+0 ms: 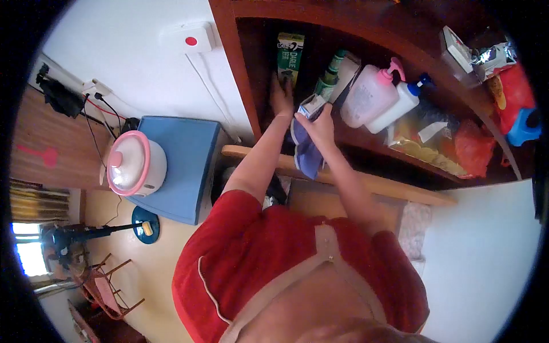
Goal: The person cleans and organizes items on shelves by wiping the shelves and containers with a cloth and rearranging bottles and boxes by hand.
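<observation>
My left hand [280, 98] reaches into the dark wooden shelf. Its fingers close round the lower end of a green and yellow Darlie toothpaste box [291, 56]. Beside it, my right hand [320, 127] grips a small white and blue box [311, 106] by its edge. Just below that box is a blue-purple item [307, 157] whose kind I cannot make out; whether the right hand touches it is unclear. Green containers [330, 77] stand right behind the small box. A pink-topped pump bottle [370, 96] is to the right of my right hand.
A white pump bottle [394, 107], a gold package [420, 143] and a red bag [474, 148] share the shelf [251, 74]. On the left, a pink and white cooker [136, 163] sits on a blue cabinet [194, 166]. A wooden rail [394, 191] runs below the shelf.
</observation>
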`<control>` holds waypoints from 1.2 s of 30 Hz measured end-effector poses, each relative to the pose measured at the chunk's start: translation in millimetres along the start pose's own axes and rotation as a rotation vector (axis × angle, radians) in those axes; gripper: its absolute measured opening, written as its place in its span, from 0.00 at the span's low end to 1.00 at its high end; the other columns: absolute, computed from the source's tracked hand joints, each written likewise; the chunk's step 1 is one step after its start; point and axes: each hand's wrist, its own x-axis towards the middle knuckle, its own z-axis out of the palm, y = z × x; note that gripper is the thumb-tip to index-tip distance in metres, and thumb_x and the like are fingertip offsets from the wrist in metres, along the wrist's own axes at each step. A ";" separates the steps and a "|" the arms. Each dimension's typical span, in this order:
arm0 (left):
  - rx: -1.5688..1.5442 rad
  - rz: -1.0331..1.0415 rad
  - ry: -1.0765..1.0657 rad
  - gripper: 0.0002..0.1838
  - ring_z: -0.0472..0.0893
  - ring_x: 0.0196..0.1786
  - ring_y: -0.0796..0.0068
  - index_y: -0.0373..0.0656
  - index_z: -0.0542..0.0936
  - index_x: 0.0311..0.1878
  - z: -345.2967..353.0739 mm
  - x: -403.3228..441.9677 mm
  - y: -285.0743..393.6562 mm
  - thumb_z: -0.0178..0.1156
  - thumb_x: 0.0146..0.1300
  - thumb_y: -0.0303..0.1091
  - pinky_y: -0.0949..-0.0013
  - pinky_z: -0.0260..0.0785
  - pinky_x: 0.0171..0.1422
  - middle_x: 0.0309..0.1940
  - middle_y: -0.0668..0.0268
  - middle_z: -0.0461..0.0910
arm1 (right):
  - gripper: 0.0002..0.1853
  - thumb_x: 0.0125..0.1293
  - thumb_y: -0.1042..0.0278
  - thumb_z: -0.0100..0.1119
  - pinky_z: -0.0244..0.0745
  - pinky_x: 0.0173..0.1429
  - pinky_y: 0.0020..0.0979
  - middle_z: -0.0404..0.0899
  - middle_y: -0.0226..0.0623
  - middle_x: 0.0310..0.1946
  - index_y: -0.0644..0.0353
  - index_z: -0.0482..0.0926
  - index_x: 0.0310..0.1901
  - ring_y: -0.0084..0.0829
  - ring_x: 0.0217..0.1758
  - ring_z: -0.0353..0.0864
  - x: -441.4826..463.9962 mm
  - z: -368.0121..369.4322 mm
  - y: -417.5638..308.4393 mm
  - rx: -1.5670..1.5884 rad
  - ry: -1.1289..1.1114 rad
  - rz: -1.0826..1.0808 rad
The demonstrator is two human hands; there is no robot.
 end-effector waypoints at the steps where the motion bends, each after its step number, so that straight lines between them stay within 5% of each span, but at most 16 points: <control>1: 0.001 0.008 0.007 0.27 0.73 0.55 0.48 0.38 0.62 0.64 -0.4 -1.5 -5.3 0.51 0.66 0.41 0.58 0.64 0.59 0.56 0.47 0.70 | 0.36 0.47 0.52 0.71 0.72 0.48 0.41 0.77 0.52 0.40 0.64 0.61 0.48 0.51 0.46 0.78 1.1 0.1 -1.7 0.011 -0.012 0.000; 4: -0.368 -0.268 -0.167 0.24 0.75 0.52 0.50 0.37 0.65 0.62 -35.6 -13.4 10.1 0.47 0.68 0.41 0.60 0.65 0.57 0.54 0.48 0.73 | 0.37 0.47 0.52 0.71 0.71 0.49 0.42 0.76 0.55 0.41 0.66 0.60 0.49 0.53 0.47 0.77 4.9 7.7 -5.9 0.030 0.011 -0.045; 9: -0.193 0.031 -0.084 0.21 0.77 0.49 0.49 0.34 0.66 0.61 -80.3 -61.0 13.7 0.44 0.69 0.37 0.61 0.66 0.55 0.46 0.45 0.77 | 0.39 0.45 0.50 0.72 0.70 0.49 0.42 0.75 0.59 0.39 0.71 0.61 0.48 0.53 0.48 0.76 26.9 40.5 -10.0 -0.036 -0.024 0.025; 12: -0.127 -0.071 -0.157 0.22 0.76 0.49 0.48 0.33 0.65 0.61 -92.1 -64.2 27.1 0.45 0.68 0.35 0.61 0.66 0.54 0.47 0.44 0.76 | 0.43 0.42 0.48 0.73 0.70 0.51 0.41 0.75 0.60 0.39 0.74 0.64 0.50 0.51 0.49 0.76 55.3 71.8 4.4 0.152 0.065 -0.116; 14: -0.122 0.016 -0.137 0.24 0.75 0.50 0.47 0.32 0.63 0.63 -99.0 -56.4 43.6 0.48 0.67 0.34 0.60 0.66 0.55 0.49 0.42 0.74 | 0.47 0.40 0.41 0.72 0.70 0.55 0.38 0.75 0.60 0.44 0.77 0.65 0.50 0.50 0.50 0.76 69.3 80.5 7.9 0.250 -0.078 -0.131; 17: -0.075 0.109 -0.116 0.33 0.72 0.55 0.44 0.32 0.54 0.66 -92.5 -45.4 54.0 0.54 0.62 0.34 0.58 0.64 0.58 0.56 0.40 0.68 | 0.55 0.42 0.30 0.65 0.72 0.55 0.37 0.71 0.61 0.52 0.77 0.59 0.55 0.52 0.54 0.74 73.7 71.9 -7.4 -0.189 -0.057 0.117; 20: -0.140 0.185 -0.067 0.37 0.62 0.67 0.51 0.32 0.51 0.68 -86.4 -24.9 86.8 0.57 0.60 0.31 0.62 0.54 0.69 0.64 0.44 0.60 | 0.51 0.45 0.34 0.65 0.73 0.53 0.39 0.70 0.64 0.52 0.76 0.59 0.55 0.53 0.54 0.74 85.3 82.0 18.1 -0.099 -0.115 0.060; 26: -0.057 0.344 0.063 0.39 0.61 0.63 0.41 0.35 0.54 0.66 -74.5 17.1 125.4 0.62 0.53 0.29 0.56 0.59 0.65 0.62 0.43 0.58 | 0.42 0.50 0.51 0.66 0.72 0.52 0.44 0.63 0.68 0.55 0.77 0.56 0.54 0.57 0.50 0.74 101.4 126.9 76.8 0.097 0.080 -0.347; 29: 0.111 0.533 0.083 0.33 0.65 0.60 0.46 0.43 0.64 0.63 -74.0 35.5 130.7 0.62 0.53 0.30 0.55 0.64 0.60 0.57 0.46 0.65 | 0.40 0.49 0.51 0.67 0.72 0.52 0.45 0.67 0.66 0.52 0.75 0.58 0.51 0.57 0.50 0.74 79.1 91.6 33.2 -0.177 0.004 -0.139; 32: 0.348 0.665 -0.229 0.31 0.70 0.54 0.50 0.47 0.66 0.62 -74.2 54.5 123.4 0.63 0.53 0.34 0.55 0.66 0.56 0.52 0.53 0.70 | 0.40 0.47 0.50 0.69 0.72 0.51 0.45 0.69 0.64 0.49 0.74 0.59 0.48 0.56 0.48 0.75 73.8 88.6 42.2 -0.130 -0.048 -0.235; 36: 0.413 0.649 -0.244 0.29 0.74 0.49 0.52 0.47 0.68 0.58 -79.1 49.5 128.9 0.64 0.50 0.36 0.55 0.70 0.48 0.46 0.56 0.72 | 0.40 0.45 0.49 0.71 0.71 0.51 0.44 0.72 0.60 0.45 0.73 0.61 0.48 0.53 0.49 0.76 43.3 54.7 3.1 0.071 -0.044 -0.084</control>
